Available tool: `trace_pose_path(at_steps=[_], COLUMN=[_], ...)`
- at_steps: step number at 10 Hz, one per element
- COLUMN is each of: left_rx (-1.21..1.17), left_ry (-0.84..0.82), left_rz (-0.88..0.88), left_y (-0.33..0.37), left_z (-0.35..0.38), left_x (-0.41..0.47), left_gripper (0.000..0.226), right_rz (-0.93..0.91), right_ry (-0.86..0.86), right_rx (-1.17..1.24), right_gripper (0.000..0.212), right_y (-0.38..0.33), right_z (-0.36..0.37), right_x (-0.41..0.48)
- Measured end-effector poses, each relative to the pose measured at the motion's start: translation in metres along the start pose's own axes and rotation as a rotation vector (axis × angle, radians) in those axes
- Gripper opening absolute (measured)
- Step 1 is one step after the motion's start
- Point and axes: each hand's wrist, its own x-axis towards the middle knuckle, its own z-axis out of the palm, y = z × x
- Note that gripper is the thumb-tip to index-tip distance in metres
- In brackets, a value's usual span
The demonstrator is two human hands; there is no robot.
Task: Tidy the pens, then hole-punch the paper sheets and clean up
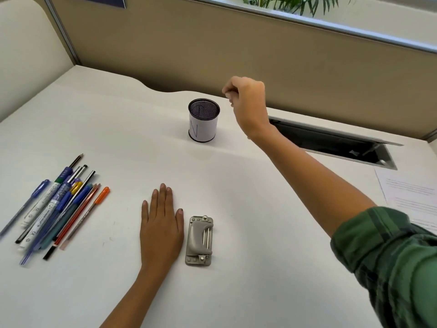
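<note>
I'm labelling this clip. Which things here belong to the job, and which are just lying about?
Job: pens, pen cup, hole punch, paper sheets.
Lying about: cable hatch, plant.

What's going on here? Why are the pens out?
A person is tidying a desk. The left hand lies flat on the desk beside a grey hole punch. The right hand is raised by the mesh pen cup, fingers curled, nothing visible in it. The pens lie piled at the left; paper sheets wait on the right.
</note>
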Motion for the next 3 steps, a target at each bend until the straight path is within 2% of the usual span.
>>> trace_pose_path(at_steps=[2, 3], left_rx=[-0.031, -0.076], left_ry=[-0.016, 0.01], left_rz=[0.0, 0.006], left_y=[0.003, 0.002], left_z=[-0.004, -0.005], left_x=[0.0, -0.004], left_gripper=[0.068, 0.068], right_rz=[0.102, 0.177], right_ry=[0.136, 0.192], right_rx=[-0.015, -0.049], right_gripper=[0.016, 0.01], right_y=[0.019, 0.032], right_z=[-0.059, -0.079], right_x=[-0.078, -0.147])
